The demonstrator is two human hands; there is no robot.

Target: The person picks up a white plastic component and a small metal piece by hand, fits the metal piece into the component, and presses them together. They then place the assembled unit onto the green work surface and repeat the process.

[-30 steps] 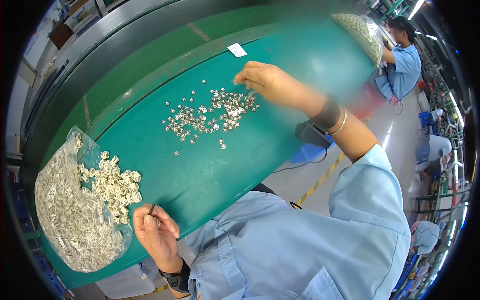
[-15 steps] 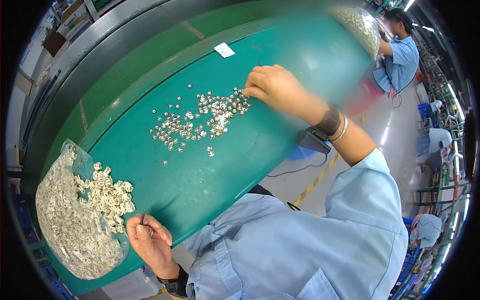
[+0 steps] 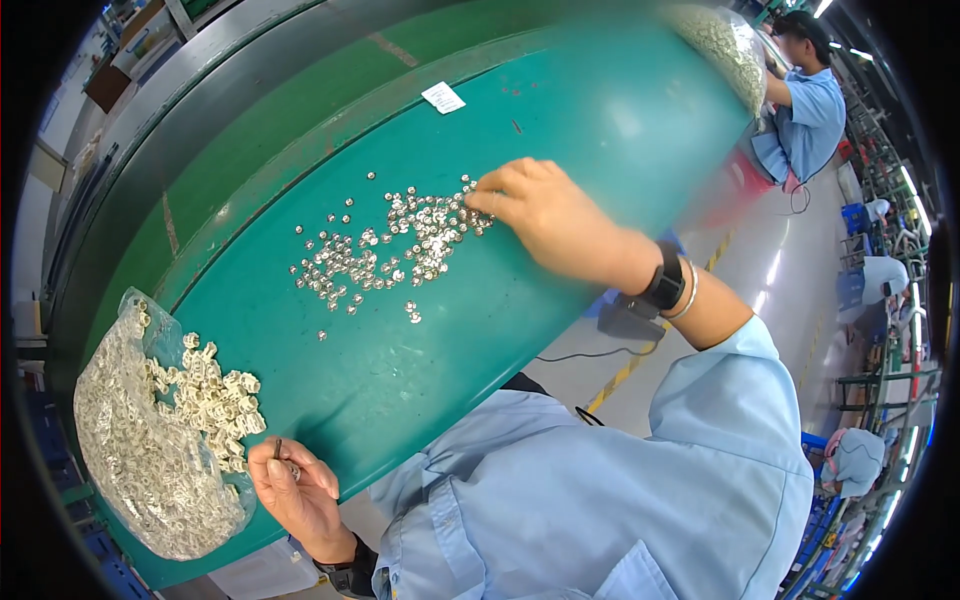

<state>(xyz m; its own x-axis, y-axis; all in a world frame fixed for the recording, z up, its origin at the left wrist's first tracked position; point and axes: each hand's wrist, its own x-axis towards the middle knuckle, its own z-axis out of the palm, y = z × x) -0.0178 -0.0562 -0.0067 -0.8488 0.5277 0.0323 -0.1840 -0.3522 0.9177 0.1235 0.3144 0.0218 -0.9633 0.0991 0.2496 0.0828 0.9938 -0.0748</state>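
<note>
My left hand (image 3: 296,492) is at the near left table edge, beside a heap of cream plastic parts (image 3: 215,400). Its thumb and fingers close around a short dark piece (image 3: 278,448), whose kind I cannot make out; a small shiny bit shows under the fingers. Over the right end of a spread of small round silver metal parts (image 3: 430,235), my right hand (image 3: 550,220) reaches down with its fingers pressed together. Its fingertips touch the parts, and whatever they pinch is hidden.
A clear plastic bag (image 3: 150,460) full of cream parts lies open at the left. On the green table (image 3: 400,360) are a white paper slip (image 3: 443,97) and a slim dark stick (image 3: 517,126). Another person (image 3: 805,110) works by a full bag (image 3: 722,50) at the far right.
My right hand has come slightly nearer and to the left along the metal parts, uncovering the dark stick. My left hand keeps its grip almost in place. The view has shifted a little.
</note>
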